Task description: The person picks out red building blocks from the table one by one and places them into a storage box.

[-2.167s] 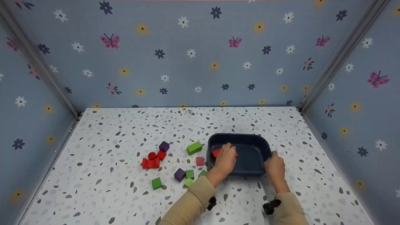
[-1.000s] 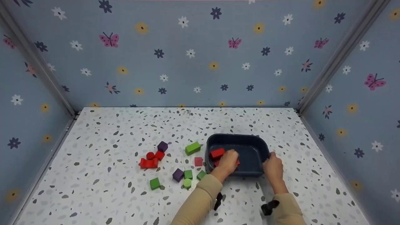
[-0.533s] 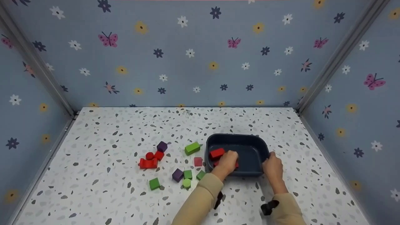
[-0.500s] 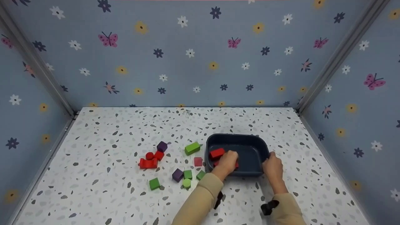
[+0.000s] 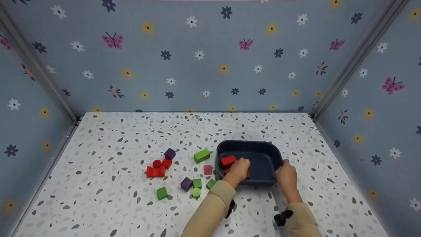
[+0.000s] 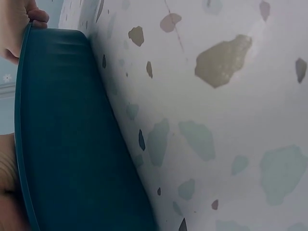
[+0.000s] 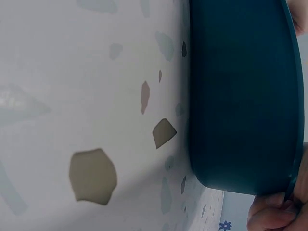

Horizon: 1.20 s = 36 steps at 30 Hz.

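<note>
A dark blue rectangular tray (image 5: pixel 263 182) sits right of the middle on the speckled tabletop. Its outer wall fills much of both wrist views. My left hand (image 5: pixel 239 170) reaches inside at the near left, fingers curled over a red block (image 5: pixel 248 174), whose ends show on either side of the hand; the fingertips are hidden. Just behind that hand, another red block (image 5: pixel 228 161) lies against the tray's left side. My right hand (image 5: pixel 287 174) grips the tray's right rim near the front corner; in the right wrist view its curled fingers (image 7: pixel 272 214) hold the edge.
Left of the tray lie a light green block (image 5: pixel 202 155), a pinkish-red cube (image 5: pixel 208 170), green cubes (image 5: pixel 162 193), a light green round piece (image 5: pixel 196 192) and purple cubes (image 5: pixel 186 184). Farther left, a red arched block (image 5: pixel 155 171) sits beside smaller red pieces. Patterned walls (image 5: pixel 210 56) enclose the table.
Inside the tray, my left hand has moved toward the near side, and a red block shows behind it. Over the last second it hardly moves. My right hand keeps its grip on the rim.
</note>
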### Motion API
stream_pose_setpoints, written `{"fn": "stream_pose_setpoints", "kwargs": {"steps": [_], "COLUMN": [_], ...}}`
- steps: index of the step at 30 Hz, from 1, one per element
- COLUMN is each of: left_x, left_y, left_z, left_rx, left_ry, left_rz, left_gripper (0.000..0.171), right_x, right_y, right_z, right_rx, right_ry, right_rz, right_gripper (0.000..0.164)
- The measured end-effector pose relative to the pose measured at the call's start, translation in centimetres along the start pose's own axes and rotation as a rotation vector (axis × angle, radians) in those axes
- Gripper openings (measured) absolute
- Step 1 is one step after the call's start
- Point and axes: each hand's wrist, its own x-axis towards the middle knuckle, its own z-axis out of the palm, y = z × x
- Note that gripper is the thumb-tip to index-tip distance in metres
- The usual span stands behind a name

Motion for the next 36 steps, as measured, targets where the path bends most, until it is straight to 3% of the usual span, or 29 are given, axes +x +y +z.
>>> {"fn": "stream_pose_setpoints", "kwargs": {"steps": [12,23,36], "left_x": [-0.04,-0.04,-0.5], "left_y": [0.07,-0.02,0.32], "left_z": [0.01,-0.07,-0.76], "left_rx": [0.065,0.047,0.094], "left_ry": [0.008,-0.009,0.023], "left_rz": [0.02,0.014,0.041], "left_gripper": [0.012,0.01,0.01], "right_x": [-0.08,0.0,-0.11], "right_y": [0.15,0.11,0.05], "right_z": [0.26,0.32,0.04], "right_rx": [-0.003,0.002,0.01], "right_ry": [0.049,0.051,0.031], "right_rz": [-0.043,-0.043,-0.027], "right_gripper": [0.025,0.025,0.028]}}
